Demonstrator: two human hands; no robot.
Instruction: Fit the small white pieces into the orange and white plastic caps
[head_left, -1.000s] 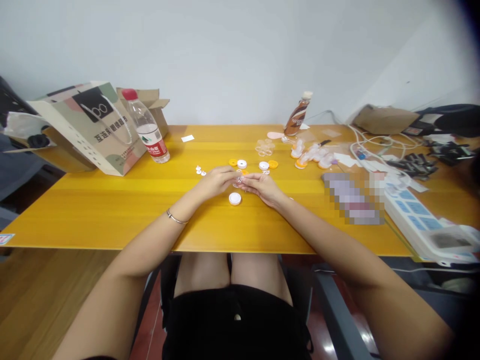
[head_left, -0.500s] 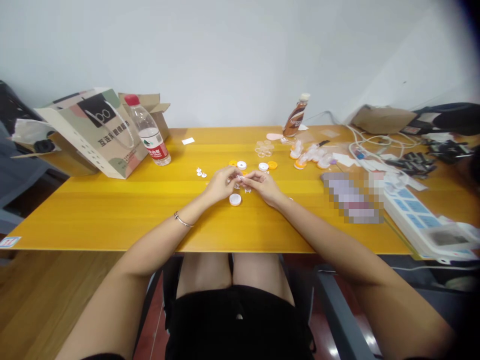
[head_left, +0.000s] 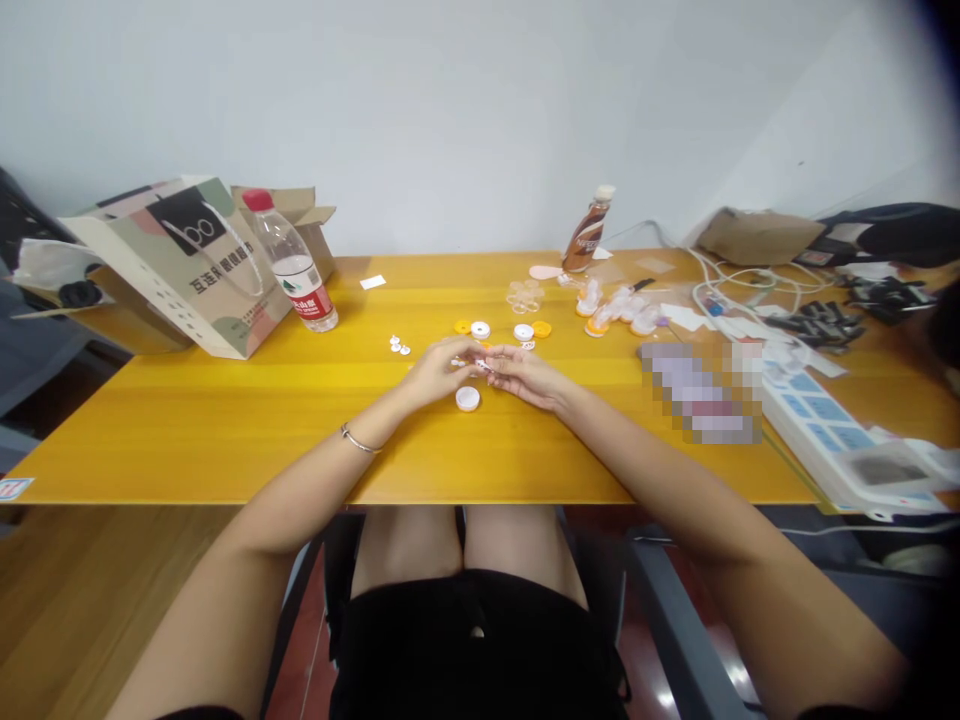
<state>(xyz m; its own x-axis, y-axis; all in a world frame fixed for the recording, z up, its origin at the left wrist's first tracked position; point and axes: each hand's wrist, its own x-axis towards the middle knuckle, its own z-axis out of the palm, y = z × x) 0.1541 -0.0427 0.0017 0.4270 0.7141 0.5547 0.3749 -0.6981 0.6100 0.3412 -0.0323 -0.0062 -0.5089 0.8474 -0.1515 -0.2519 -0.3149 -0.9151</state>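
My left hand (head_left: 444,372) and my right hand (head_left: 528,377) meet over the middle of the table, fingertips together on a small white piece (head_left: 484,366) with dark marks. Just below them lies a round white cap (head_left: 467,399). Beyond the fingers are a white ring (head_left: 480,329) beside a yellow disc (head_left: 462,327), and another white ring (head_left: 523,332) beside a yellow disc (head_left: 541,329). Several small white pieces (head_left: 400,346) lie left of my left hand. My fingers partly hide other small parts beneath them.
On the left of the table (head_left: 225,450) stand a water bottle (head_left: 297,265), a paper bag (head_left: 199,270) and cardboard boxes. A brown drink bottle (head_left: 587,232) is at the back. White-and-orange parts (head_left: 600,308), cables, a blurred object (head_left: 701,393) and a power strip (head_left: 840,435) occupy the right.
My right hand has turned and its fingers have spread lower around the small white piece. My left hand has shifted slightly. The whole view has moved a little.
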